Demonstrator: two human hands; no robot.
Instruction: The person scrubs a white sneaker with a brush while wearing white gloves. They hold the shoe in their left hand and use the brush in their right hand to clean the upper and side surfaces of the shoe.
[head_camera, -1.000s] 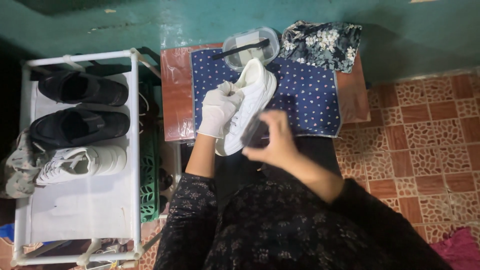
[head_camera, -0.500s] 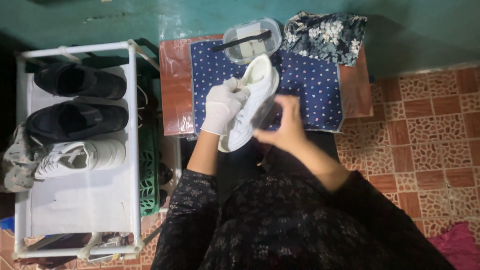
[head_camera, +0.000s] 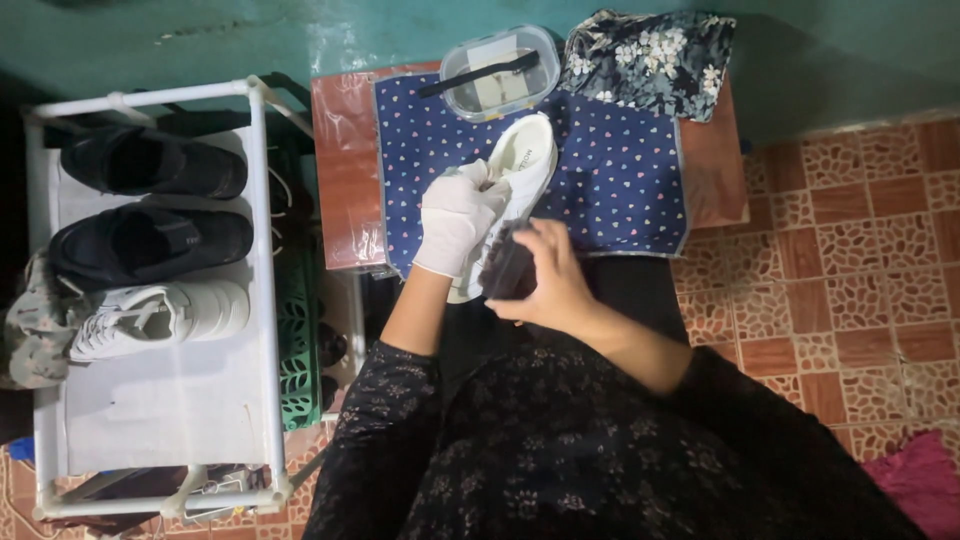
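Presently, the left hand (head_camera: 458, 215), in a white glove, is closed around the side of a white sneaker (head_camera: 510, 195), which it holds tilted above a blue dotted cloth (head_camera: 620, 180) spread on the small table (head_camera: 345, 170). The right hand (head_camera: 545, 275), bare, is curled around a dark object (head_camera: 508, 270) held against the lower part of the sneaker; what that object is cannot be made out. At the far edge of the cloth sits a clear plastic container (head_camera: 500, 75) with a dark slender tool lying across its lid. A floral fabric (head_camera: 650, 55) lies just beside the container. To the person's left stands a white shoe rack (head_camera: 260, 300) carrying two black shoes (head_camera: 150, 200) and a second white sneaker (head_camera: 160, 318). Patterned floor tiles (head_camera: 850, 250) show on the right.
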